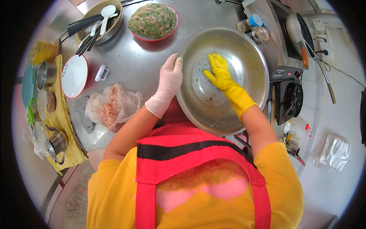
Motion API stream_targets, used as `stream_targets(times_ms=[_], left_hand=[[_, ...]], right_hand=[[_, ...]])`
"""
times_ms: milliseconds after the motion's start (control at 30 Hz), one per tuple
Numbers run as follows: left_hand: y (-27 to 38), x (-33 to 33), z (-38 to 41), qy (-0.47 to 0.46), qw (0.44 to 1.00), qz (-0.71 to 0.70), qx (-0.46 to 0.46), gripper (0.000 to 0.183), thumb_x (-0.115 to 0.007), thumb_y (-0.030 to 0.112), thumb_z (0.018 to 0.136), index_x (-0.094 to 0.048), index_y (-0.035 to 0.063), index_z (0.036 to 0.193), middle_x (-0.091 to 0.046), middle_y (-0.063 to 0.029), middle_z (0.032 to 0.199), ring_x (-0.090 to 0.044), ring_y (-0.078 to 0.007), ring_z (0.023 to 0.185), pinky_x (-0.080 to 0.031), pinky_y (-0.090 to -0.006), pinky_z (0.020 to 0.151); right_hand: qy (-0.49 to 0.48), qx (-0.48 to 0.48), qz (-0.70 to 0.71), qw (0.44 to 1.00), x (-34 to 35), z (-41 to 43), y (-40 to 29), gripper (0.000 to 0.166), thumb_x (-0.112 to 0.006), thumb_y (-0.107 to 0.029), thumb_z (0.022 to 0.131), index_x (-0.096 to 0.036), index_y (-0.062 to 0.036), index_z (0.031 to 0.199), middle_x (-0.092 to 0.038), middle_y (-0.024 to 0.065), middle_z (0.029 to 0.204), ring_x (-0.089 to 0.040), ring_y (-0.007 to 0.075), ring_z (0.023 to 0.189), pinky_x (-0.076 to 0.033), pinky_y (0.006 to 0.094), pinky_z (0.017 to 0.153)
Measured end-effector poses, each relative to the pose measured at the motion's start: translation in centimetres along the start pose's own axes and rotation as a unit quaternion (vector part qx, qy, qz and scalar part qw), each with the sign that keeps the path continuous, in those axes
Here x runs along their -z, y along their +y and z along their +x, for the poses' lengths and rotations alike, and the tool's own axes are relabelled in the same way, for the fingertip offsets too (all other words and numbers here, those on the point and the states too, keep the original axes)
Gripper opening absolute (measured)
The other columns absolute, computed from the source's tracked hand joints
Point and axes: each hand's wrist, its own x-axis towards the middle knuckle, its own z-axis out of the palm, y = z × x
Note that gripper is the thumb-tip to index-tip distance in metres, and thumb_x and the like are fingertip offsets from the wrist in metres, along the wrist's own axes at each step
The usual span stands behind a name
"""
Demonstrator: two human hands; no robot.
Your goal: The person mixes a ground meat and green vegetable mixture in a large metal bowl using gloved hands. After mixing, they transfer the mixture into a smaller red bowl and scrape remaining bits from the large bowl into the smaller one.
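A large stainless steel basin (251,71) stands in front of me, tilted a little, with bits of green on its wet inside. My left hand (171,73), in a thin white glove, grips the basin's left rim. Inside the basin, my right hand (218,70) wears a yellow rubber glove; its fingers rest spread against the inner wall, holding nothing. A mound of minced meat mixed with chopped greens (153,20) lies on a red-rimmed plate (168,36) beyond the basin. Left of my left forearm is an open plastic bag (130,96) with pink minced meat (111,113) in it.
A red-rimmed white bowl (75,76) and a clear lid with a handle (101,73) lie left. Behind them, a colander (115,24) holds black chopsticks and white spoons. A kettle (58,140) stands far left. Glass jars (260,33) and an induction cooker (286,74) are right.
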Motion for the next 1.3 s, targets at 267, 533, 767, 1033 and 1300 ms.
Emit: stream_targets(times_ms=[267,533,767,1033,1300], left_hand=[[-0.1,-0.3,-0.2,0.039,0.997,0.056,-0.045,0.029,-0.052,0.016,0.094,-0.057,-0.0030,0.115,-0.062,-0.0034,0.089,-0.052,-0.0074,0.079,-0.043,-0.0219,0.073],[0.6,-0.7,-0.2,0.017,0.999,0.045,0.005,0.028,-0.051,0.015,0.094,-0.058,-0.0028,0.114,-0.059,-0.0009,0.080,-0.049,-0.0061,0.070,-0.043,-0.0219,0.067],[-0.2,-0.4,-0.1,0.049,0.999,0.022,-0.007,0.025,-0.054,0.015,0.093,-0.060,-0.0034,0.109,-0.056,0.0017,0.073,-0.045,-0.0048,0.062,-0.040,-0.0220,0.057],[-0.5,-0.7,0.2,0.060,0.998,0.003,-0.023,0.026,-0.057,0.013,0.090,-0.059,-0.0049,0.108,-0.059,-0.0006,0.077,-0.048,-0.0055,0.062,-0.041,-0.0214,0.058],[-0.7,-0.6,0.5,0.052,0.998,0.023,-0.022,0.031,-0.058,0.016,0.091,-0.058,-0.0059,0.112,-0.063,-0.0044,0.085,-0.052,-0.0075,0.068,-0.044,-0.0227,0.063]], right_hand=[[-0.218,0.202,0.104,0.949,2.8,-5.6,-6.5,0.063,-0.051,-0.037,0.089,-0.033,-0.0038,0.140,-0.032,0.0217,0.143,-0.025,0.0362,0.135,-0.014,0.0442,0.113],[-0.222,0.015,0.200,0.954,6.8,-7.4,1.0,0.060,-0.049,-0.034,0.091,-0.032,-0.0060,0.141,-0.029,0.0214,0.145,-0.024,0.0333,0.137,-0.018,0.0380,0.112],[-0.277,0.097,0.131,0.947,4.9,-9.5,-1.4,0.061,-0.047,-0.034,0.092,-0.028,-0.0057,0.143,-0.022,0.0224,0.148,-0.015,0.0366,0.139,-0.008,0.0416,0.114],[-0.403,-0.223,0.633,0.622,10.2,-8.3,-12.1,0.058,-0.039,-0.032,0.097,-0.023,-0.0037,0.145,-0.022,0.0090,0.151,-0.017,0.0219,0.140,-0.010,0.0323,0.114],[-0.272,-0.216,0.894,0.284,12.0,-7.7,-11.8,0.057,-0.029,-0.037,0.100,-0.027,0.0008,0.142,-0.034,0.0161,0.144,-0.033,0.0242,0.133,-0.022,0.0425,0.111]])
